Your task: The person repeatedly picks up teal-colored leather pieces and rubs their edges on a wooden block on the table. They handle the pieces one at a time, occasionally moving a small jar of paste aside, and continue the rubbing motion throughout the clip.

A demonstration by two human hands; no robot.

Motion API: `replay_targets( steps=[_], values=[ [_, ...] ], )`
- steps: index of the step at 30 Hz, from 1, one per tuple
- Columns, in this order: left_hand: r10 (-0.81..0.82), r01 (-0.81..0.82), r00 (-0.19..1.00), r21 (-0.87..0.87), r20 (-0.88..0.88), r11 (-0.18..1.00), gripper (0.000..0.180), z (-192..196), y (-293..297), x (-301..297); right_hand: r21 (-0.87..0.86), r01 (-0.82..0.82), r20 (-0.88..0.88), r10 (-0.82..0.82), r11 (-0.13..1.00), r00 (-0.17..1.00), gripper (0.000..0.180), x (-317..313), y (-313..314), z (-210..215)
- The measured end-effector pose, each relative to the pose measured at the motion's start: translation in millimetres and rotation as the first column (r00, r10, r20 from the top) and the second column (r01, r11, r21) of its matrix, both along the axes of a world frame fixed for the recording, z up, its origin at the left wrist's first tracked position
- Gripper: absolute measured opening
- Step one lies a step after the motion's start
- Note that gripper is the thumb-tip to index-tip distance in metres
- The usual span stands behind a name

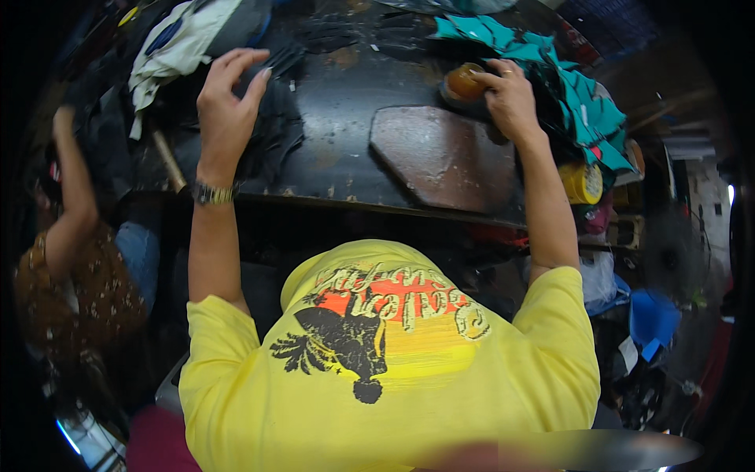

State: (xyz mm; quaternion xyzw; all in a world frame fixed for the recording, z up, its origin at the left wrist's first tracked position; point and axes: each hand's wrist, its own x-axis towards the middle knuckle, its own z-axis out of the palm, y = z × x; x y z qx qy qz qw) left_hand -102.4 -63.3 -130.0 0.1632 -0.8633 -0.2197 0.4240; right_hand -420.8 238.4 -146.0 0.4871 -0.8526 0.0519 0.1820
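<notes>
The yellow shirt (393, 409) of the wearer lies closest, printed with a black and orange design, and beyond it the two arms reach over a dark, scuffed table (334, 102). From the left, past a seated co-worker in a brown patterned top (59, 299), a wooden stick (168, 160) lies near the table's front edge, with a pale cloth (177, 51) farther back. Next comes the left hand (226, 98), its thumb and fingers spread and nothing seen between them, beside dark cloth pieces (279, 126); that looseness seems sound, though I would keep the metal watch (214, 193) from snagging on the fabric. Then a red-brown board (440, 157) with cut corners lies near the front edge, and just past its far side is the jar (464, 81), with the right hand (513, 102) at it. Its fingers bend against the jar's top and right side (whether they truly grip it, I cannot tell); a good hold would probably wrap the wall low down and keep the jar level. The jar itself looks squat and round, orange-brown on top, though lid or contents is unclear. Rightmost, crumpled teal cloth (582, 110) lies close enough to be worth avoiding.
</notes>
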Motion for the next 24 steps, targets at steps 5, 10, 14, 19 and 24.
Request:
replay_targets(
  steps=[5, 10, 14, 19, 24],
  values=[
    [0.219, -0.203, 0.964, -0.120, 0.148, 0.972, 0.062, -9, -59, -9, -0.382, -0.022, -0.002, 0.022, 0.924, 1.000, 0.058, 22, 0, 9],
    [0.328, -0.319, 0.820, -0.103, 0.468, 0.942, 0.099, -21, -77, -27, -0.149, 0.081, -0.041, -0.089, 0.985, 0.995, 0.055, 42, 7, -15],
    [0.300, -0.281, 0.722, -0.132, 0.623, 0.951, 0.094, -24, -73, -30, -0.132, 0.148, -0.092, -0.161, 0.980, 0.983, 0.053, 55, 15, -28],
    [0.245, -0.253, 0.764, -0.072, 0.597, 0.965, 0.084, -26, -79, -27, -0.113, 0.073, 0.081, -0.064, 0.991, 0.995, 0.050, 89, 22, -20],
    [0.091, -0.180, 0.848, 0.121, 0.522, 0.976, 0.077, -25, -96, -14, -0.340, 0.030, 0.485, 0.148, 0.940, 0.862, 0.050, 130, 18, -19]
  ],
)
